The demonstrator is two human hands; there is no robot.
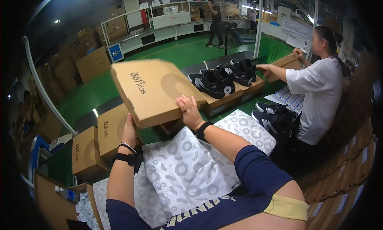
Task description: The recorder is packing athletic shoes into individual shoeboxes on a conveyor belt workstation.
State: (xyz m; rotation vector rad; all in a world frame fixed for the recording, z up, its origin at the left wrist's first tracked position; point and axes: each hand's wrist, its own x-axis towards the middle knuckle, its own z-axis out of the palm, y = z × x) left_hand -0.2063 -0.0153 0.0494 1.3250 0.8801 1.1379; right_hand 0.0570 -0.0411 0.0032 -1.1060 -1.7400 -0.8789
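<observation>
Between my two hands a brown cardboard shoe box is held up in the air, tilted, with its lid down flat. My left hand grips its near left corner, partly hidden below the box. Over the near right edge curl the fingers of my right hand. Under my forearms lies white patterned wrapping paper. Two more shoe boxes, one brown box and another brown box, lean in a row to the left. Black sneakers rest on shoe boxes beyond my right hand.
A co-worker on the right handles an open carton. More black sneakers sit near that person, beside a label sheet. Stacked boxes fill the lower right. A bottle stands at lower left.
</observation>
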